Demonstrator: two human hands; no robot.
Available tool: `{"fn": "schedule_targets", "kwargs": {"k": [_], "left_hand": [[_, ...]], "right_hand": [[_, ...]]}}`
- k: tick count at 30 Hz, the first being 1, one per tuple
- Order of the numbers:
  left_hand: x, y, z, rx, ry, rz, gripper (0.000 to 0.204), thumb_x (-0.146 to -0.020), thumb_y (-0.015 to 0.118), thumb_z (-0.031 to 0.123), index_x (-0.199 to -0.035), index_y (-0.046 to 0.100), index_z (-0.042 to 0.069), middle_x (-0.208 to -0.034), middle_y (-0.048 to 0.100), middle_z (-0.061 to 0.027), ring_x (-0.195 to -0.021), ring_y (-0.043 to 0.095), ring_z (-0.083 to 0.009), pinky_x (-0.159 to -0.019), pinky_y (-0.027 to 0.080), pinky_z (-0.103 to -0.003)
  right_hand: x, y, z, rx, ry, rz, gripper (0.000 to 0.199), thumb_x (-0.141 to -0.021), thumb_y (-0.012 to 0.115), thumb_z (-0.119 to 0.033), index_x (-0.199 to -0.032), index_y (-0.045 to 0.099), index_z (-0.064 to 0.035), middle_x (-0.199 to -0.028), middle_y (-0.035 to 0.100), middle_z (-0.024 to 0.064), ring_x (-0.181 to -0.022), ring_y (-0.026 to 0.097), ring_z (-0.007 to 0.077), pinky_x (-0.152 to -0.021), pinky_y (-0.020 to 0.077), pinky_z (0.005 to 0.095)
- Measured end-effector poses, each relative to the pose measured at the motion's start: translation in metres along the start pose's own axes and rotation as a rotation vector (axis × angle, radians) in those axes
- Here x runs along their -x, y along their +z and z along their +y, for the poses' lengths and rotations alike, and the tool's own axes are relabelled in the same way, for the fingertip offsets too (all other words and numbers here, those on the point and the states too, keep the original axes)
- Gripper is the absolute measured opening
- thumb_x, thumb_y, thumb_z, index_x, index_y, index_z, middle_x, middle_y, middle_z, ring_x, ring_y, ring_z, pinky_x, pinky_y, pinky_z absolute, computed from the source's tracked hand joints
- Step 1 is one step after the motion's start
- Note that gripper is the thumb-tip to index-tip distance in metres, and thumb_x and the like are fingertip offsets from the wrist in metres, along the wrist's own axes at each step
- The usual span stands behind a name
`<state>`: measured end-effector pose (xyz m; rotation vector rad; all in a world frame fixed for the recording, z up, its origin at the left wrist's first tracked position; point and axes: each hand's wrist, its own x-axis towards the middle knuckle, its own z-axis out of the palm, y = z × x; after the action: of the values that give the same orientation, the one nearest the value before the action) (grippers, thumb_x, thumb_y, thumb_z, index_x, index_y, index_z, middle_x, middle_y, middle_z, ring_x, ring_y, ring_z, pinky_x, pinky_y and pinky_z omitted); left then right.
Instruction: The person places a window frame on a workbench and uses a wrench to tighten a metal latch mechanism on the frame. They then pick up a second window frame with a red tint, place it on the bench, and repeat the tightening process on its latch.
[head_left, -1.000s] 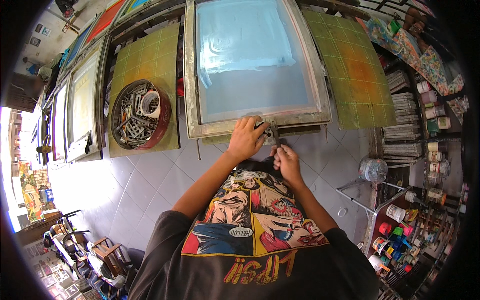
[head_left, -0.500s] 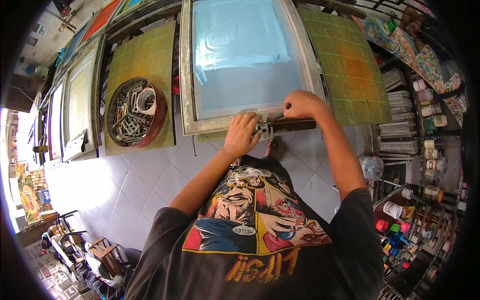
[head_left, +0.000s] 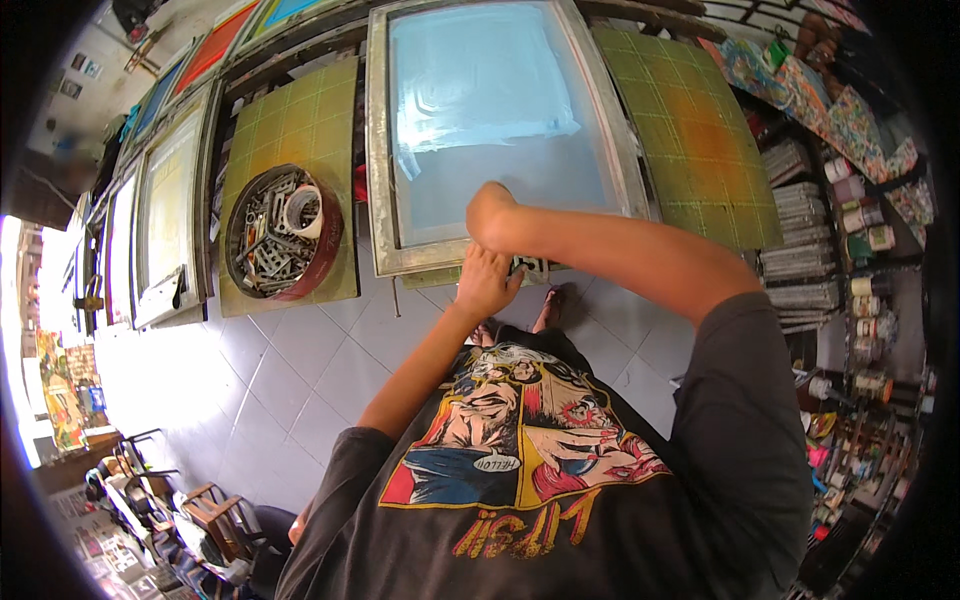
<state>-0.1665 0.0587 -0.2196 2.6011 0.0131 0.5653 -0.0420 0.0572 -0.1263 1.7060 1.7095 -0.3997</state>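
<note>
The left hand (head_left: 486, 282) reaches forward on a nearly straight arm, palm down, fingers spread a little and pointing ahead. The right arm crosses in front of the body from the right shoulder, forearm lying almost level and running leftward. The right hand (head_left: 490, 213) is bent at the wrist and curled, knuckles up, its fingers out of sight. It sits just above the left hand, the two close together.
</note>
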Motion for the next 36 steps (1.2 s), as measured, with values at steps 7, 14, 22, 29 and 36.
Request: {"fn": "schedule_targets", "kwargs": {"k": [7, 14, 22, 29, 36], "left_hand": [[-0.009, -0.006, 0.014, 0.154, -0.029, 0.023, 0.045, -0.079, 0.065, 0.019, -0.116, 0.048, 0.0, -0.11, 0.053, -0.0182, -0.109, 0.048, -0.0365, -0.098, 0.037, -0.045], [-0.009, -0.011, 0.013, 0.331, -0.07, 0.048, 0.047, -0.073, 0.062, 0.005, -0.118, 0.046, 0.0, -0.107, 0.053, -0.0203, -0.107, 0.048, -0.0395, -0.094, 0.039, -0.046], [-0.012, -0.017, 0.006, 0.33, -0.032, 0.016, 0.043, -0.071, 0.056, -0.002, -0.114, 0.051, 0.0, -0.106, 0.055, -0.0192, -0.104, 0.049, -0.04, -0.094, 0.039, -0.047], [-0.014, -0.015, 0.001, 0.312, 0.003, -0.008, 0.043, -0.071, 0.054, -0.003, -0.114, 0.052, -0.001, -0.109, 0.055, -0.0197, -0.106, 0.05, -0.0394, -0.094, 0.04, -0.046], [-0.013, -0.017, 0.003, 0.308, 0.036, 0.007, 0.04, -0.07, 0.053, -0.003, -0.11, 0.055, -0.002, -0.111, 0.055, -0.0192, -0.106, 0.05, -0.0389, -0.094, 0.04, -0.046]], "right_hand": [[0.119, 0.03, 0.058, -0.497, 0.087, 0.426, 0.014, -0.075, 0.061, -0.015, -0.077, 0.067, -0.0028, -0.074, 0.063, 0.0195, -0.071, 0.063, 0.0327, -0.064, 0.0497, 0.0409], [0.129, 0.173, -0.062, -2.061, 0.462, 0.601, 0.018, -0.095, 0.048, -0.013, -0.105, 0.056, 0.0003, -0.069, 0.057, 0.0024, -0.058, 0.049, 0.0068, -0.053, 0.0413, 0.0229], [0.091, 0.167, -0.134, -2.206, 0.556, 0.842, 0.021, -0.097, 0.043, -0.011, -0.11, 0.049, 0.0048, -0.078, 0.064, 0.0105, -0.057, 0.058, 0.0125, -0.053, 0.0479, 0.0263], [0.081, 0.145, -0.147, -2.614, 0.433, 0.776, 0.018, -0.099, 0.042, -0.012, -0.107, 0.048, 0.0027, -0.091, 0.065, 0.0163, -0.074, 0.067, 0.0224, -0.065, 0.0551, 0.0307], [0.071, 0.131, -0.147, -2.719, 0.379, 0.793, 0.015, -0.099, 0.044, -0.012, -0.103, 0.048, 0.0023, -0.096, 0.065, 0.0181, -0.084, 0.067, 0.0249, -0.07, 0.0555, 0.0309]]}}
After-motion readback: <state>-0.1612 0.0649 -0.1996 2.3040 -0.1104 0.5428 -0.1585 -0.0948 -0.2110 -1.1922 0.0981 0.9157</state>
